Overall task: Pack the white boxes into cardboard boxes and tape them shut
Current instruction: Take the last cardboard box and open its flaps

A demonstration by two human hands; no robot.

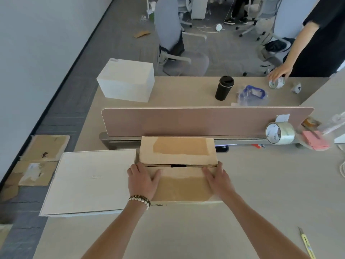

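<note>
Cardboard box (pixel 178 168): brown, centre of the near tabletop (pixel 242 212), just in front of the divider panel (pixel 205 121). Two top flaps folded down; a narrow dark gap shows at the seam between them. Paler patches on both flaps.

Left hand (pixel 142 181): flat on the near flap at the box's left edge, fingers straight and pressing down, holding nothing. Beaded bracelet (pixel 140 200) on the wrist.

Right hand (pixel 219 179): flat on the near flap at the box's right edge, fingers straight, pressing, holding nothing.

Flat white box (pixel 89 181): lying on the tabletop just left of the cardboard box, its left part overhanging the tabletop edge.

Tall white box (pixel 127 80): on the far tabletop beyond the divider, at its left end, well apart from the cardboard box.

Clear tape roll (pixel 280 132): on its edge, right of the cardboard box, against the divider's right end.

Yellow utility knife (pixel 308 245): near right corner of the tabletop.

Black travel cup (pixel 224 87): upright on the far tabletop, beside a crumpled plastic bag (pixel 252 95).

Second person's hand (pixel 279 71): resting on a smaller tape roll (pixel 276 83) at the far right.

Flattened cardboard (pixel 37 159): on the floor at left.

Office chair (pixel 177 43): beyond the far tabletop.
</note>
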